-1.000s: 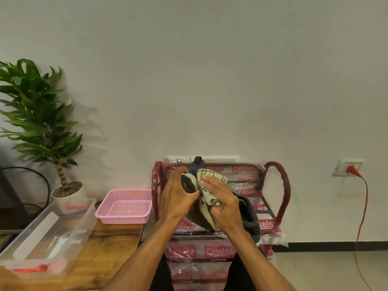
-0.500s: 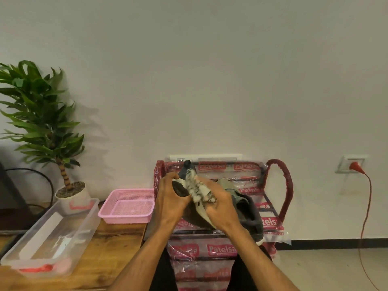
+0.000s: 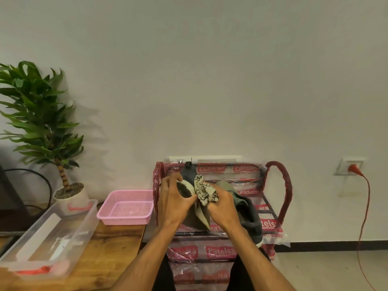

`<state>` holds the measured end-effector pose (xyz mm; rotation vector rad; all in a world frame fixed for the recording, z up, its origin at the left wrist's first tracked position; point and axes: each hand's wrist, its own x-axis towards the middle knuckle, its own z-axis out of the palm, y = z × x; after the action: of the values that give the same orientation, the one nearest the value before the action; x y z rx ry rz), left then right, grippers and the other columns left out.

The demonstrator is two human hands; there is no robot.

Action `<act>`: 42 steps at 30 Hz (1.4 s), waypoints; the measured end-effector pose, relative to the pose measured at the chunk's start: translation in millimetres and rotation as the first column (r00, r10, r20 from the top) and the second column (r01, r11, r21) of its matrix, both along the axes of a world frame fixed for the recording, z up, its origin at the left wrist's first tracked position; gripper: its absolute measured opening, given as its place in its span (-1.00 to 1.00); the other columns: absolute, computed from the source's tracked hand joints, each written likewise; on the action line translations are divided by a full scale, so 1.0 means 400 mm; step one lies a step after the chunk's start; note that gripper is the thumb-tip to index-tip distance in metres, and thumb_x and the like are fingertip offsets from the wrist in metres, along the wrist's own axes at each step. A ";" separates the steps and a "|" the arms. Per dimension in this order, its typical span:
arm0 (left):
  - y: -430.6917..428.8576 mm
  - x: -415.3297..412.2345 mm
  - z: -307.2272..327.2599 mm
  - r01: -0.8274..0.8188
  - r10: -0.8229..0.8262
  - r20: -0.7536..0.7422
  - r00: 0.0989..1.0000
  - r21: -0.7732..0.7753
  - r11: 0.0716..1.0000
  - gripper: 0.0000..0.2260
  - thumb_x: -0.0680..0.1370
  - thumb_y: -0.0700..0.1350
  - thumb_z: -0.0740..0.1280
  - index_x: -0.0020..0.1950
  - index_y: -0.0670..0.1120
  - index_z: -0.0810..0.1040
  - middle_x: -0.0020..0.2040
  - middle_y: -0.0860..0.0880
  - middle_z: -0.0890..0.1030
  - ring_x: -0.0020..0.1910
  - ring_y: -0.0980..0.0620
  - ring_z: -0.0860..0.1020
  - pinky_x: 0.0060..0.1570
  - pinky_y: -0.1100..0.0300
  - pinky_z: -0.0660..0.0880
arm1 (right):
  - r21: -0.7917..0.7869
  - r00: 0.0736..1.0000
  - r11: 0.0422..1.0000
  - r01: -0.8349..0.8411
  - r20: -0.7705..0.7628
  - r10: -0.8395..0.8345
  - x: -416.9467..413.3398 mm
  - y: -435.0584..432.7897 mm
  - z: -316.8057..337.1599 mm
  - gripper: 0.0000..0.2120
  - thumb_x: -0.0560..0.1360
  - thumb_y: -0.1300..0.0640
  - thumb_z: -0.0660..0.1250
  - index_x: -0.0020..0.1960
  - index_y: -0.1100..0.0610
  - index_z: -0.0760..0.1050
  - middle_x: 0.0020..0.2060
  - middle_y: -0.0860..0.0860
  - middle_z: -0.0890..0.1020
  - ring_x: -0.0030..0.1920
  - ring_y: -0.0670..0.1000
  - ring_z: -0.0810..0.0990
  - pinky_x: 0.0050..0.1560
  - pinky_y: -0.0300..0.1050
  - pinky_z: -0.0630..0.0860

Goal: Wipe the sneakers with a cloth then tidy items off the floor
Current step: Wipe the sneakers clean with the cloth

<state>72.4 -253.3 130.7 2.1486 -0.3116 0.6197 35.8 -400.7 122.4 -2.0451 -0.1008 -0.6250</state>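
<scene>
Gripped in the left hand (image 3: 174, 203), a dark sneaker (image 3: 248, 217) sat at lower centre of the frame, before a red rack (image 3: 281, 190). Its right hand (image 3: 223, 208) clutched a bunched cloth (image 3: 204, 191) against the sneaker's pale sole.

Wooden table (image 3: 117, 255) — left of frame. Items on it: a clear bin (image 3: 86, 227) along the near-left side and a pink basket (image 3: 123, 220) at the far-right corner, just beside the bin. A potted plant (image 3: 70, 194) stands behind the bin (its footing is hidden). Rack (image 3: 286, 194) — right of the table, against the wall, wrapped in printed film. Floor (image 3: 315, 269): pale; a red cord (image 3: 366, 206) runs down to it.
</scene>
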 end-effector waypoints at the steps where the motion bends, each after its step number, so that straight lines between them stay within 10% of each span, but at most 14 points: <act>1: -0.002 0.005 0.002 -0.004 0.004 -0.005 1.000 -0.004 1.000 -0.44 0.29 -0.03 0.58 0.11 0.13 0.29 0.17 -0.01 0.41 0.00 0.07 0.44 -0.17 0.24 0.47 | 0.007 1.000 1.000 0.002 0.013 -0.002 0.003 0.007 0.011 -0.63 0.37 0.34 0.29 0.06 0.00 0.63 -0.12 -0.14 0.68 -0.12 -0.18 0.61 -0.11 -0.13 0.57; 7: -0.003 0.005 0.005 -0.001 0.001 -0.033 0.999 -0.016 1.000 -0.43 0.29 -0.06 0.57 0.13 0.13 0.30 0.19 -0.02 0.41 0.04 0.01 0.48 -0.09 0.13 0.55 | -0.050 0.992 0.997 -0.059 0.105 0.064 0.001 0.019 0.023 -0.59 0.37 0.23 0.27 0.20 0.06 0.61 0.08 -0.16 0.61 0.06 -0.36 0.51 0.07 -0.49 0.39; 14: 0.029 0.000 -0.015 -0.042 0.038 -0.042 0.998 -0.095 0.995 -0.36 0.25 0.00 0.62 0.18 0.06 0.32 0.14 -0.02 0.41 0.06 -0.01 0.47 -0.06 0.15 0.56 | -0.435 0.966 0.900 -0.036 -0.247 -0.081 0.047 -0.027 0.007 -0.86 0.42 0.21 0.29 -0.10 0.02 0.54 -0.21 -0.06 0.63 -0.21 0.02 0.59 -0.20 0.11 0.58; 20: 0.034 -0.006 -0.017 -0.020 0.014 -0.043 0.999 -0.122 0.992 -0.36 0.25 -0.02 0.61 0.18 0.09 0.32 0.14 0.00 0.41 0.05 0.03 0.47 -0.07 0.19 0.54 | 0.056 0.996 0.996 0.075 -0.059 -0.072 0.018 0.039 0.046 -0.71 0.42 0.35 0.29 0.01 0.06 0.63 -0.12 -0.09 0.68 -0.11 -0.14 0.61 -0.11 -0.11 0.59; 24: 0.024 -0.020 -0.018 0.023 -0.030 -0.049 0.998 -0.146 0.989 -0.42 0.27 -0.09 0.58 0.15 0.09 0.34 0.15 0.00 0.41 0.05 0.05 0.47 -0.15 0.45 0.36 | -0.056 0.997 0.997 -0.055 0.050 0.058 -0.015 0.068 0.030 -0.51 0.33 0.34 0.28 0.24 0.12 0.58 0.14 -0.07 0.61 0.14 -0.13 0.53 0.16 -0.32 0.43; 30: 0.026 -0.043 -0.031 0.039 -0.034 0.088 0.996 -0.056 0.998 -0.40 0.25 -0.05 0.63 0.12 0.08 0.33 0.17 -0.01 0.41 0.09 0.01 0.48 -0.10 0.37 0.48 | -0.347 0.935 0.933 0.092 -0.293 -0.201 -0.012 -0.033 -0.019 -0.86 0.43 0.27 0.27 -0.16 0.08 0.57 -0.26 0.00 0.65 -0.22 0.07 0.61 -0.17 0.11 0.58; 37: -0.024 -0.063 0.003 0.043 -0.141 0.377 0.915 0.256 0.966 -0.38 0.22 0.02 0.64 0.12 0.00 0.37 0.23 -0.12 0.46 0.16 -0.11 0.52 0.02 0.17 0.50 | 0.151 0.965 0.958 0.244 0.059 -0.255 -0.040 -0.060 0.074 -0.61 0.47 0.36 0.31 0.19 -0.01 0.57 -0.04 -0.17 0.62 -0.01 -0.13 0.60 0.03 -0.07 0.62; 42: -0.044 -0.085 -0.034 0.069 -0.231 0.448 0.863 0.349 0.935 -0.46 0.29 0.02 0.60 0.13 -0.03 0.40 0.29 -0.12 0.38 0.27 -0.19 0.46 0.00 -0.08 0.61 | -0.010 0.903 0.985 0.171 0.402 -0.152 -0.059 -0.072 0.096 -0.40 0.41 0.47 0.37 0.37 0.05 0.44 0.25 -0.01 0.56 0.30 -0.06 0.50 0.23 -0.20 0.51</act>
<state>38.2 -270.8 117.1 2.2167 -0.9054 1.0761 12.3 -429.5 160.6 -1.9542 -0.1870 -1.1527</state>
